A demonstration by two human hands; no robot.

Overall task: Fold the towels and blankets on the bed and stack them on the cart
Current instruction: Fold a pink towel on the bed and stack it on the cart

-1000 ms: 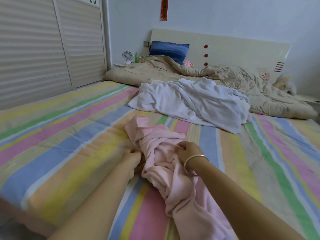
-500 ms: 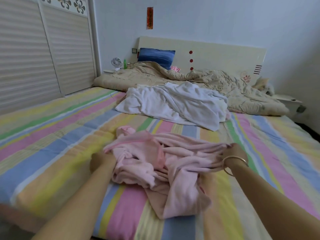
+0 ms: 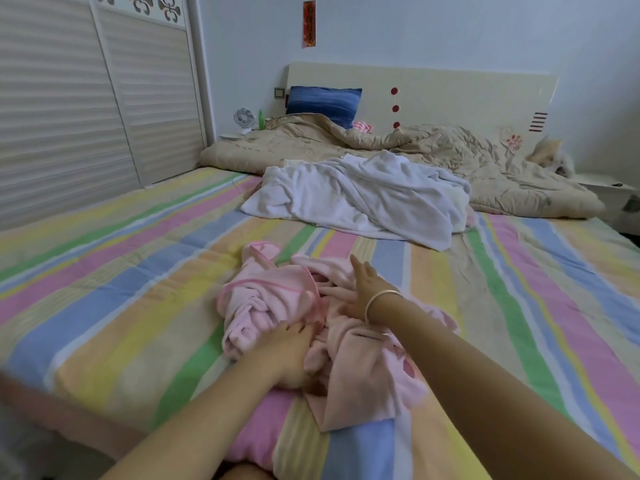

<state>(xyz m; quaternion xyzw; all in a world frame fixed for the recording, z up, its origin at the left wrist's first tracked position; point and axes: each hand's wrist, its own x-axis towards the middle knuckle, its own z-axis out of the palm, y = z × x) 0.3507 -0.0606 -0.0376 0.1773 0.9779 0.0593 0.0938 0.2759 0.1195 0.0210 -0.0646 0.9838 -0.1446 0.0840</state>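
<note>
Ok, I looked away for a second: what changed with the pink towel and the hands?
Both hands came inward from the stretched ends: the right hand let go and lies open on the pink towel; the left hand rests on its bunched middle, grip unclear. White towel and beige quilt stayed put.

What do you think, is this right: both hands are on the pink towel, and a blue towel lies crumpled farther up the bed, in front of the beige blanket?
Not quite. The head view shows the crumpled towel farther up is white, not blue. Both the left hand and right hand are on the pink towel, and the beige blanket lies behind the white one.
</note>
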